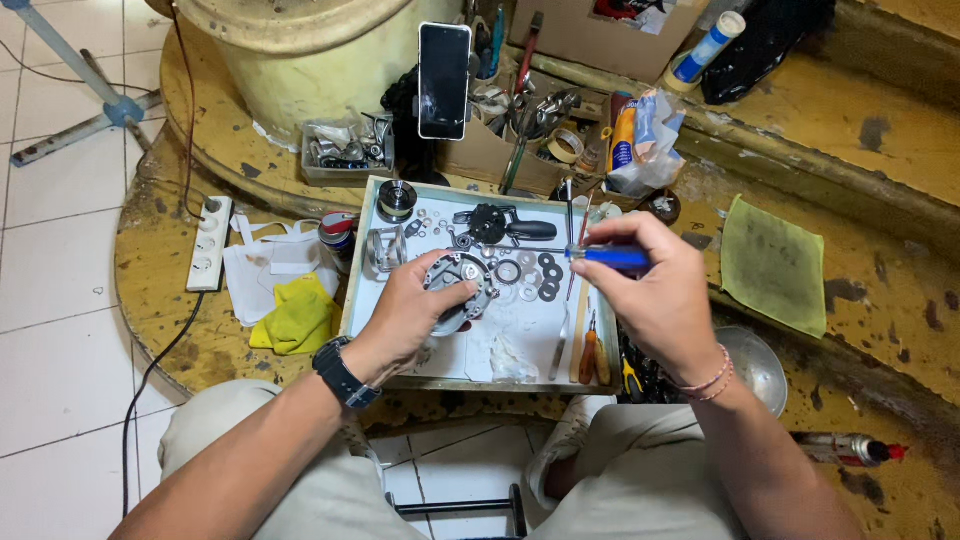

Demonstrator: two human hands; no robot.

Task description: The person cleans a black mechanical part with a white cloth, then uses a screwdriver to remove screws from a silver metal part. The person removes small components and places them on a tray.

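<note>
A tray (365,262) sits on the counter (860,130) before the person, small parts spread in it. A phone (444,80) stands behind the tray, a power strip (210,243) lies left, and a cloth (773,262) lies right.

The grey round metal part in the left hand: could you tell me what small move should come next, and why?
Probably bring the blue-handled tool down to the grey round metal part: the left hand grips that part over the white tray, while the right hand holds the tool just beside it, apart.
</note>
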